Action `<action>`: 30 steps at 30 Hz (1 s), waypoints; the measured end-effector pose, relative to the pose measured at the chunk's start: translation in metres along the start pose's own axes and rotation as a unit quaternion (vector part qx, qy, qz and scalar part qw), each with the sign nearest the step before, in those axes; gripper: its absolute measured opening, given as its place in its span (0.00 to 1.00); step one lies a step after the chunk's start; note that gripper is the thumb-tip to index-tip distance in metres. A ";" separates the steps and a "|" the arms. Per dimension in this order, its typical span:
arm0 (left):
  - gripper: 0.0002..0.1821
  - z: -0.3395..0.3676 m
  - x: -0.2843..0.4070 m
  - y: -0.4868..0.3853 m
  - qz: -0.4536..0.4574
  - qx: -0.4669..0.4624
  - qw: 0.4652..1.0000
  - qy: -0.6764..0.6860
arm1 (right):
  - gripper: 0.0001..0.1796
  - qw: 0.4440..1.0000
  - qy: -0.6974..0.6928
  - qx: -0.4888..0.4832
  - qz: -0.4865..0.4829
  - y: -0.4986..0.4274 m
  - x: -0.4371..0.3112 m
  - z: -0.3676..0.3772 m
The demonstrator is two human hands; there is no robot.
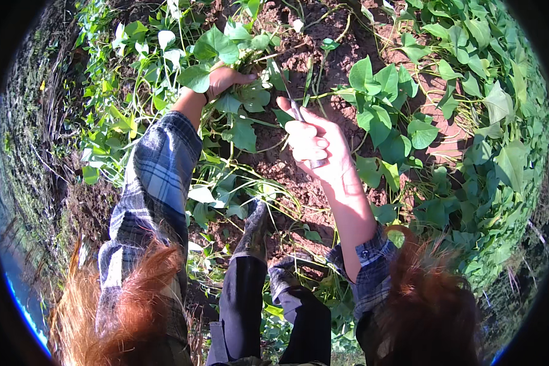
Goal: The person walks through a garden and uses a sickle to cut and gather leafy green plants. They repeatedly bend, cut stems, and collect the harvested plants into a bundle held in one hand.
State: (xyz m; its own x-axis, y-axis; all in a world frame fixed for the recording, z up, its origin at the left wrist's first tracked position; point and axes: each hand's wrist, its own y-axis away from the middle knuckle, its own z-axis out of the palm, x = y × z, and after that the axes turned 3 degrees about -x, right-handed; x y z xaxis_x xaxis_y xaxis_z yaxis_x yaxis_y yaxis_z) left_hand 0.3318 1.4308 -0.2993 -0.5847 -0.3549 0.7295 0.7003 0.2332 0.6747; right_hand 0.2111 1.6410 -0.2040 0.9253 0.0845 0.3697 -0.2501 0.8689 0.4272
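My left hand point(224, 81) is closed around a bunch of leafy green vines point(244, 98) at the upper middle, its fingers partly hidden by heart-shaped leaves. To its right, my right hand point(313, 139) grips the handle of a knife point(296, 110), whose thin blade points up and to the left, close to the bunch. The blade's tip is hard to make out against the leaves. Reddish-brown soil point(297, 178) shows below and between the hands. A leafy vine clump point(377, 107) grows just right of my right hand.
Dense vines point(485, 183) cover the right side, and more foliage point(114, 91) lies at the left. Dry plant litter point(50, 137) borders the far left. My boots point(253, 228) stand among stems below the hands. Long strands of hair point(137, 302) hang into view at the bottom.
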 end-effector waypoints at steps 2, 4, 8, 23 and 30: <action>0.29 -0.007 -0.010 0.003 0.093 0.065 0.982 -0.153 | 0.18 0.999 -0.041 -0.013 0.017 -0.005 0.003 0.007; 0.22 -0.026 -0.013 0.012 0.036 0.066 0.976 -0.203 | 0.18 0.996 -0.093 0.009 0.009 0.003 0.015 0.013; 0.18 -0.051 -0.028 0.068 -0.023 0.161 0.899 -0.405 | 0.19 0.993 -0.105 0.039 -0.028 0.083 0.071 0.024; 0.12 -0.270 -0.041 0.678 -0.238 0.427 0.717 -0.496 | 0.20 0.731 0.559 0.391 0.009 0.058 0.124 -0.003; 0.30 -0.108 -0.061 0.465 -0.009 0.259 0.884 -0.389 | 0.19 0.683 0.601 0.370 -0.190 0.244 0.166 -0.088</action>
State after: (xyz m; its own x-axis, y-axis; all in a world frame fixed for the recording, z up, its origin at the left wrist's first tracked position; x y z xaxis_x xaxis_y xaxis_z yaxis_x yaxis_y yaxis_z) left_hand 0.7371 1.4630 -0.0421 -0.8396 0.3209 0.4383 0.5244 0.6891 0.5002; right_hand 0.3284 1.9094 -0.1111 0.4178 0.6465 -0.6384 0.4097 0.4931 0.7675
